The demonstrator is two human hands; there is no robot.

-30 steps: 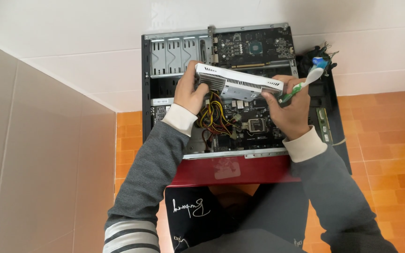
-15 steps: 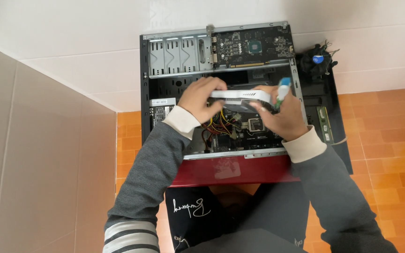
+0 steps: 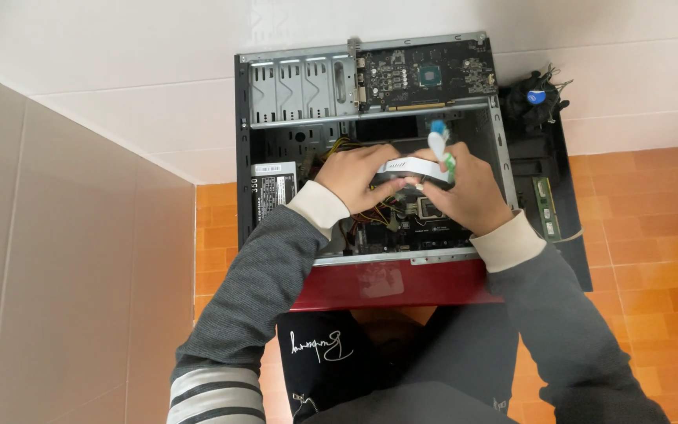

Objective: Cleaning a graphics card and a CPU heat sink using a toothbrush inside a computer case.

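Hands work together inside the open black computer case with a red front panel. Left hand grips one end of a white slotted plastic shroud; right hand clamps its other end along with a white-and-green handled tool. Shroud sits above the motherboard, near a bare graphics card.

Both hands, the left hand and right hand, cover most of the white part and the board beneath, the tool grip is hidden, and the picture's bottom edge cuts off both sleeves.
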